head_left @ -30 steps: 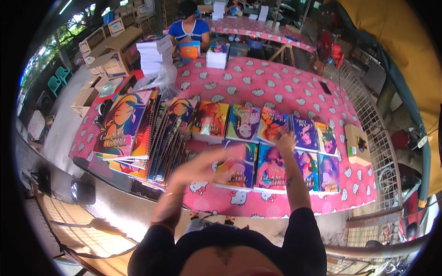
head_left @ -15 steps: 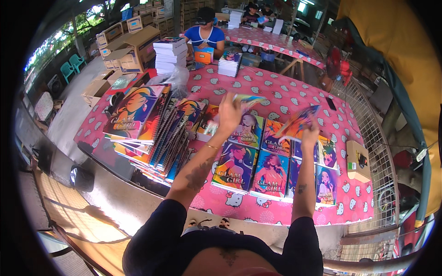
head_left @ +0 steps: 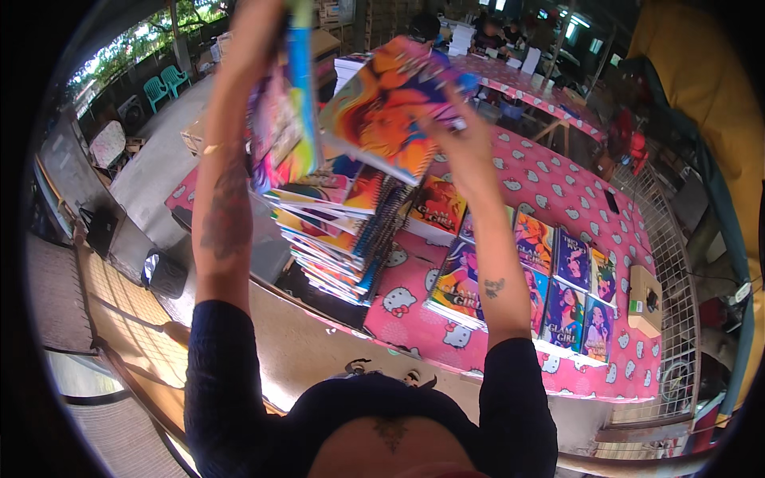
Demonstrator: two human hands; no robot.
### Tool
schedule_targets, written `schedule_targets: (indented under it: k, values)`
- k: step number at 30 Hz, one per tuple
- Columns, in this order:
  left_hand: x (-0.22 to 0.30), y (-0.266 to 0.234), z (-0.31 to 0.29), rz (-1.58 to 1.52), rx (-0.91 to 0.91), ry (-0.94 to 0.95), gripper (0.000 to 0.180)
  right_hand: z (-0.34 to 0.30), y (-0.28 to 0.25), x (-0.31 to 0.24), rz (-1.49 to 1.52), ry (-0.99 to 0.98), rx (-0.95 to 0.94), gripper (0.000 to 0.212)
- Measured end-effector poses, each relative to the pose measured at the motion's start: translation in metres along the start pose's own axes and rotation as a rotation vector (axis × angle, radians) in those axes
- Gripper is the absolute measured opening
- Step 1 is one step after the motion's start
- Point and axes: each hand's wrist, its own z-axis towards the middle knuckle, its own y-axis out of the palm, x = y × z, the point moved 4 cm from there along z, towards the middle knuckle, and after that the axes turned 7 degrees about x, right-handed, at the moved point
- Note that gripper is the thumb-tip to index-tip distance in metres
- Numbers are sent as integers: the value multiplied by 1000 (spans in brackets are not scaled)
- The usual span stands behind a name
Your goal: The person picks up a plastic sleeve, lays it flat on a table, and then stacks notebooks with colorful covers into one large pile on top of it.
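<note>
My right hand [head_left: 464, 147] grips a spiral notebook [head_left: 390, 111] with an orange and purple illustrated cover, tilted above a tall stack. At the top edge, blurred and partly cut off, my left hand [head_left: 267, 20] is closed on another colourful notebook [head_left: 285, 119], which hangs nearly upright. Beneath both lies the stack of spiral notebooks [head_left: 323, 247], its layers fanned unevenly. Right of it, an orange-covered notebook [head_left: 440, 205] lies on a small pile. Farther right, low piles of notebooks [head_left: 564, 315] stand in two rows, partly hidden by my right forearm.
A pink patterned cloth covers the table [head_left: 550, 175]. On it lie a small cardboard box [head_left: 644, 299] and a dark phone [head_left: 611, 201] at the right. A wire mesh panel [head_left: 677, 319] borders that side. Across the table a person is mostly hidden behind the raised notebook.
Both hands have swung left from the rows to the tall stack, each carrying a notebook. My left hand has risen to the top edge. The view has shifted left.
</note>
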Motion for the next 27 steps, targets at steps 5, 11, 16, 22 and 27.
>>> schedule_targets:
  k: [5, 11, 16, 22, 27]
  values:
    - [-131, 94, -82, 772, -976, 400, 53, -25, 35, 68, -722, 161, -166, 65]
    - [-173, -12, -36, 434, -634, -275, 69, -49, 25, 90, -19, 342, 178, 76]
    - [-214, -1, -79, 26, -806, -724, 70, -48, 74, 100, -49, 301, 75, 94]
    - [-191, 5, -94, -126, -829, -641, 71, -55, 41, 108, 268, 348, 168, 95]
    - [-279, -36, -113, -419, -572, -987, 74, -78, 11, 178, 156, 379, 378, 88]
